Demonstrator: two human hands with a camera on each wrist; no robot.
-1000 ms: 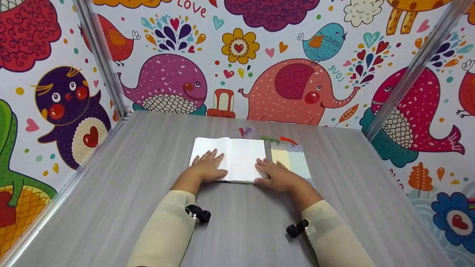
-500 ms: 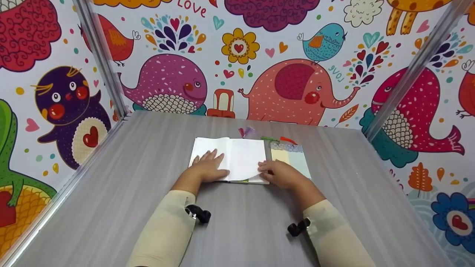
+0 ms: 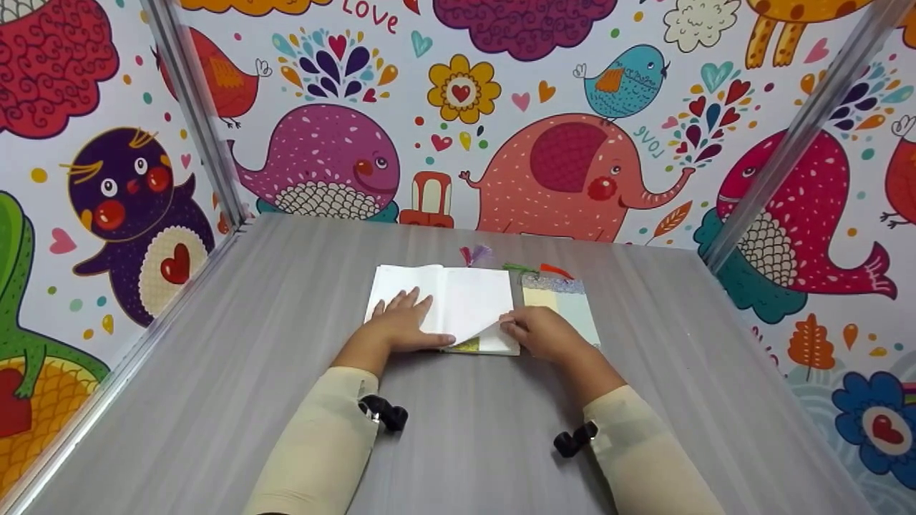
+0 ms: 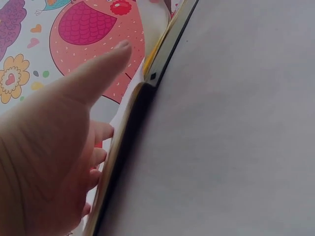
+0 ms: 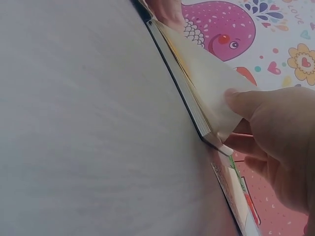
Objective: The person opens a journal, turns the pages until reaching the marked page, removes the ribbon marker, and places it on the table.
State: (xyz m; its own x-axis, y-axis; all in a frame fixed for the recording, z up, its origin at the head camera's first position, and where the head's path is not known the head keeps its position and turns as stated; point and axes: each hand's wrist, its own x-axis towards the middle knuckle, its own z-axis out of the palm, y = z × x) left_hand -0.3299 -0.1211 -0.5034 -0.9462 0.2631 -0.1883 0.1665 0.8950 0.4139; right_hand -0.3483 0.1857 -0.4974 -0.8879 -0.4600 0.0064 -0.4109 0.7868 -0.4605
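An open book [image 3: 465,297] has white pages [image 3: 406,279] and a yellow-green patch [image 3: 469,345]; a tassel [image 3: 481,254] shows pink and purple. A second book [image 3: 578,315] bears pale yellow and mint panels below speckled grey-blue. Streaked grey table [image 3: 465,443]; cream sleeves [image 3: 315,443]; white wall [image 3: 501,107], multicoloured cartoon animals.

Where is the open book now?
In the head view, the open book lies on the table, partly under the left hand, left of the closed book.
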